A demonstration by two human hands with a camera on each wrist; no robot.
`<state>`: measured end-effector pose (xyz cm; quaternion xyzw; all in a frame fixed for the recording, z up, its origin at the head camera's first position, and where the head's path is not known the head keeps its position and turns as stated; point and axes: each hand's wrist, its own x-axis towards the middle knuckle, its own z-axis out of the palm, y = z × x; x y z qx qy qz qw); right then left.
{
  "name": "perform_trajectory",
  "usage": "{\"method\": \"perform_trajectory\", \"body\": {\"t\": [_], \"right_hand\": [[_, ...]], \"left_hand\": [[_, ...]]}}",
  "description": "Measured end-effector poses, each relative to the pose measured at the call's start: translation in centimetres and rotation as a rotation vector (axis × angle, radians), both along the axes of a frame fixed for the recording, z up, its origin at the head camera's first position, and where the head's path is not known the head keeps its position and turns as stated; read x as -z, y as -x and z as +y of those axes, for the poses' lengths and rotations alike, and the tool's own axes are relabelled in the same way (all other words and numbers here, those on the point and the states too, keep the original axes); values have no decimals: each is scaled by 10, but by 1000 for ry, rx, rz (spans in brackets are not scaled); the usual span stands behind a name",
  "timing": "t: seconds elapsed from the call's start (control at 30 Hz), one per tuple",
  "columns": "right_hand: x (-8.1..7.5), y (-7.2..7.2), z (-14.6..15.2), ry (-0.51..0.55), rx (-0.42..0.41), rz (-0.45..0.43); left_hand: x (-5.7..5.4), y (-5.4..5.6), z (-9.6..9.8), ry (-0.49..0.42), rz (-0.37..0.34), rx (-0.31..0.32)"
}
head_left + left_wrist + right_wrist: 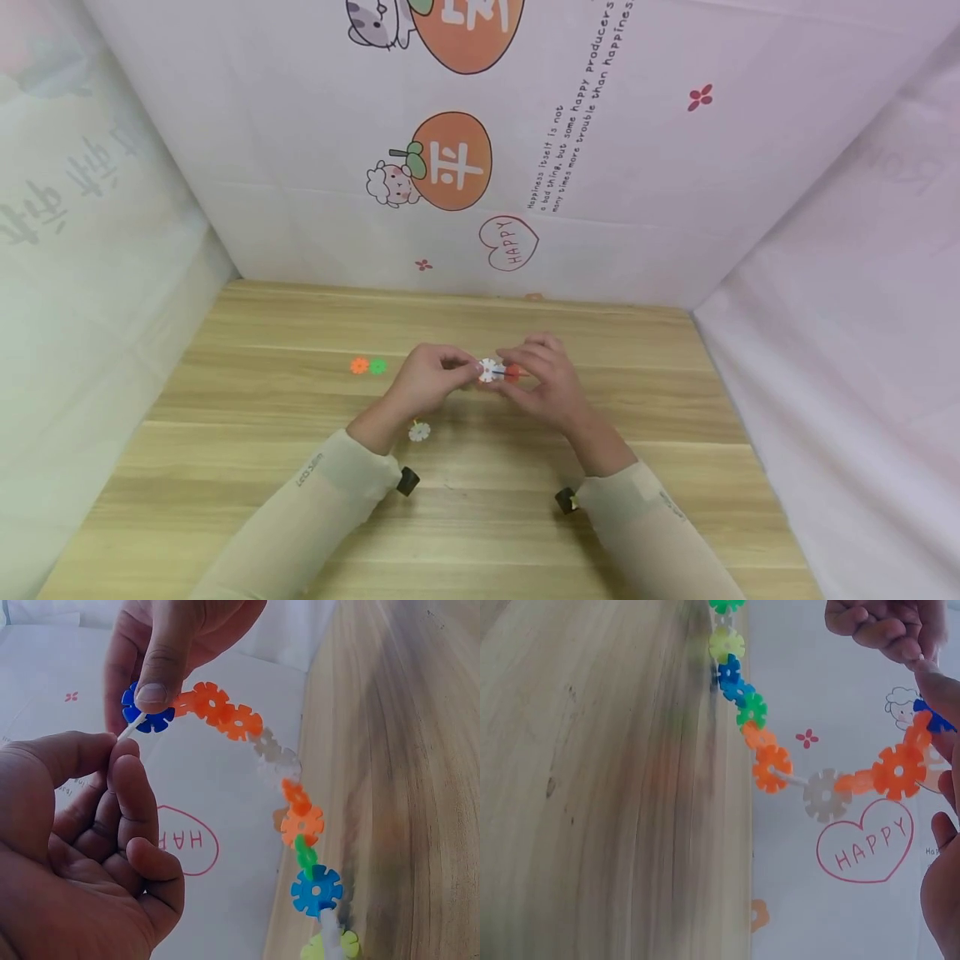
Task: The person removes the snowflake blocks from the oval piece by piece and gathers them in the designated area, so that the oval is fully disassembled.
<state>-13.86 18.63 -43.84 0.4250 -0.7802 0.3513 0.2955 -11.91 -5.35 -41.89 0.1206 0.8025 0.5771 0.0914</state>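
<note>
In the left wrist view, my left hand (97, 817) pinches a white plastic snowflake disc (132, 727), seen edge-on, between thumb and index finger. Its far edge meets a dark blue snowflake disc (130, 697), which my right hand (161, 645) grips with the thumb across its face. From that blue disc hangs a curved chain of linked discs: orange ones (899, 771), a grey-white one (827, 795), then green (751, 711), blue and yellow (727, 645). Seen from the head, both hands are close together over the table, a white disc (489, 370) between them.
An orange disc (360, 365) and a green disc (378, 367) lie side by side, left of the hands. A white disc (419, 432) with a bit of yellow shows by the left wrist. Printed white cloth (600, 250) walls the wooden table (480, 533) at the back and sides.
</note>
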Motion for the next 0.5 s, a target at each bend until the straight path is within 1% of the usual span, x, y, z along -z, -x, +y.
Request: {"method": "perform_trajectory", "body": {"t": [0.13, 0.3, 0.5], "right_hand": [[0, 0, 3, 15, 2, 58], [-1, -1, 4, 15, -14, 95], [0, -3, 4, 42, -23, 121]], "left_hand": [[-1, -1, 0, -7, -3, -2], [-3, 0, 1, -9, -13, 0], [-4, -2, 2, -12, -24, -4]]}}
